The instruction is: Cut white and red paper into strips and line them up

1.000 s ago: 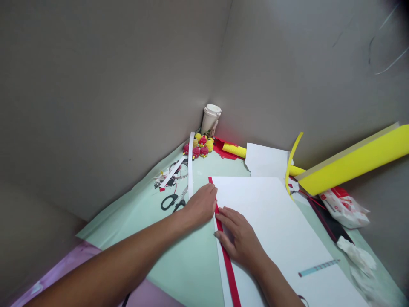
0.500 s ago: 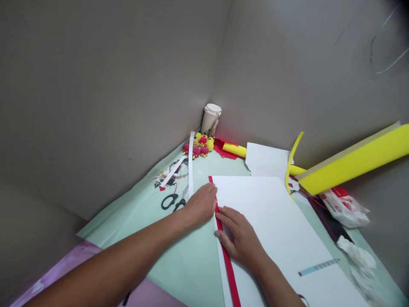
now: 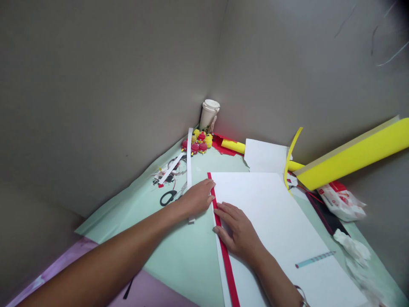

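A narrow red paper strip [image 3: 226, 256] lies along the left edge of a large white sheet [image 3: 271, 221]. My left hand [image 3: 198, 198] is curled at the strip's upper part, its fingertips and thumb closed at the strip and the sheet's edge. Just below it rests my right hand [image 3: 238, 228], fingers stretched out, the tips on the red strip and the palm over the white sheet. Part of a white paper strip [image 3: 189, 166] passes beneath my left hand, and black-handled scissors [image 3: 168, 198] lie left of it, partly covered by my wrist.
A blue pencil [image 3: 315, 259] lies on the sheet. Behind stand red and yellow round pieces [image 3: 202, 140] and a white cup [image 3: 209, 114] in the wall corner. Folded yellow card [image 3: 351, 155], a white packet [image 3: 341, 201] and crumpled tissue [image 3: 353, 247] are at the right.
The whole view has shifted slightly. My left hand has moved a little and more of the white strip's lower end shows under it. My right hand stays on the red strip.
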Motion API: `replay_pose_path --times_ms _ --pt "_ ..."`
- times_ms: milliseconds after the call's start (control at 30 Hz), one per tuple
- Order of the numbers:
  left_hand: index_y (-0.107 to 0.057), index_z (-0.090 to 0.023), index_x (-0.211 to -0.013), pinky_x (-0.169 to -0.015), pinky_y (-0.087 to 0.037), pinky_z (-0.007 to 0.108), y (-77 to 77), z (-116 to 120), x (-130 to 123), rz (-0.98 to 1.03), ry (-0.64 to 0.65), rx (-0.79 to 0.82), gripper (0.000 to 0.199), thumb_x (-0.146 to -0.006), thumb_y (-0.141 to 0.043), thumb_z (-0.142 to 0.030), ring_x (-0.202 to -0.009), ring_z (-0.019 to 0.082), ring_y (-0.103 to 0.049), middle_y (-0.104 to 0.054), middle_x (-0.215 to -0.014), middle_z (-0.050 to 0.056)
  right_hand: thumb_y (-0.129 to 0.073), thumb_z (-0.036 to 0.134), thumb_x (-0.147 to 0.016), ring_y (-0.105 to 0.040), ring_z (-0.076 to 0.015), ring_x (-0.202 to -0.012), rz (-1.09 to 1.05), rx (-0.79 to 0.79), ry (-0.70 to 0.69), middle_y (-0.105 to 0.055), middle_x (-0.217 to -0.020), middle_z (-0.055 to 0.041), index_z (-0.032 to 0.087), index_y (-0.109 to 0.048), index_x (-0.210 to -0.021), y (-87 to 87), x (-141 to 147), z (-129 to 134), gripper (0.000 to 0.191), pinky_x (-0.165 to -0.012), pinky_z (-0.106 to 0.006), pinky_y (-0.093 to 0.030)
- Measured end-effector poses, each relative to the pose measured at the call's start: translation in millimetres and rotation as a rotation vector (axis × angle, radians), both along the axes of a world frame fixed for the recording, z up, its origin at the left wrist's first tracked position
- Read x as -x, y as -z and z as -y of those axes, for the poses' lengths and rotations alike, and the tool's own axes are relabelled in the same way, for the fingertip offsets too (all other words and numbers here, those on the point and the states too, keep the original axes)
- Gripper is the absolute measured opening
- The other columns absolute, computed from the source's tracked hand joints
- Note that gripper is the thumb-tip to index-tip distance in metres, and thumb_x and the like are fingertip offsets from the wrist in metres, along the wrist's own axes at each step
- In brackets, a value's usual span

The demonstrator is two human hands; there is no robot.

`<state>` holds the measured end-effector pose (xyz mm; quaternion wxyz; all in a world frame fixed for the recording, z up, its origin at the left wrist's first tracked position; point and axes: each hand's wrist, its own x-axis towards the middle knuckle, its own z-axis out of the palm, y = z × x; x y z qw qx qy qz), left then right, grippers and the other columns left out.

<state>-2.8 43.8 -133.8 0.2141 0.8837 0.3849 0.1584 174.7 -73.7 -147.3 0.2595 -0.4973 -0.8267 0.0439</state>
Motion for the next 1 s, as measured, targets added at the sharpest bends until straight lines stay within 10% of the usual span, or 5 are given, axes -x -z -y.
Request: replay_pose_path --times_ms 1000 --pt "-0.048 -0.013 -0.133 -0.113 -0.032 0.038 5.0 2.6 3.6 -0.03 0.014 -0.058 0.042 -0.093 -0.045 -0.025 -0.137 0.024 -0.04 -0.046 -0.146 0.014 -0.061 0.034 -0.088 -0.053 -0.0303 -0.126 0.007 0.002 -0.016 -0.063 -0.132 -0.0108 0.022 -0.058 -0.132 -3.1 1.0 0.0 0.046 -0.102 -0.051 -0.048"
